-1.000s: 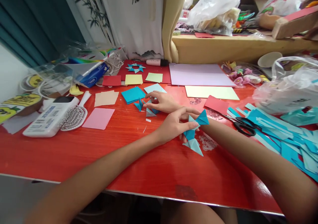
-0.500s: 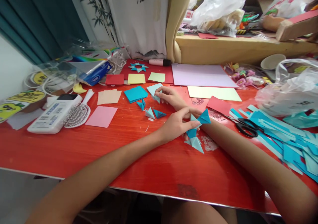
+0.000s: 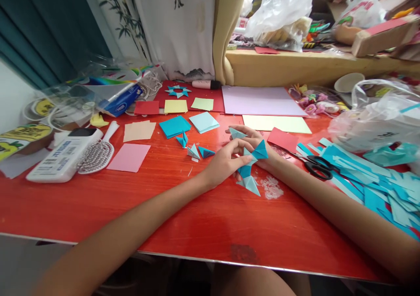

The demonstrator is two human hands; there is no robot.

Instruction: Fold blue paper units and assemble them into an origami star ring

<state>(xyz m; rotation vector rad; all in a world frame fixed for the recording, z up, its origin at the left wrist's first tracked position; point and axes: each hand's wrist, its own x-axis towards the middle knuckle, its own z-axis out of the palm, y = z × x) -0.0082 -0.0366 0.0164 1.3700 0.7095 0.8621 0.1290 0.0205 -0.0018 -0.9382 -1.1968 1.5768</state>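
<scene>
My left hand (image 3: 226,158) pinches a partly joined origami ring (image 3: 250,183) of light and dark blue folded pieces, tilted above the table. Just behind it, my right hand (image 3: 251,134) holds a single light blue folded piece (image 3: 236,133) by its fingers; some of those fingers are hidden behind the left hand. To the left lie a stack of dark blue paper squares (image 3: 174,126) and a stack of light blue squares (image 3: 204,122). In front of these rest several loose folded pieces (image 3: 193,151), light and dark blue.
A finished blue paper ring (image 3: 177,91) sits on red paper at the back. Black scissors (image 3: 318,167) lie right, beside blue paper strips (image 3: 374,178). A hairbrush (image 3: 96,156), a white box-like item (image 3: 65,156) and pink paper (image 3: 129,158) are on the left.
My right hand has drawn back from the light blue stack toward my left hand, bringing one light blue piece along. The view has shifted slightly; my left hand keeps its grip.
</scene>
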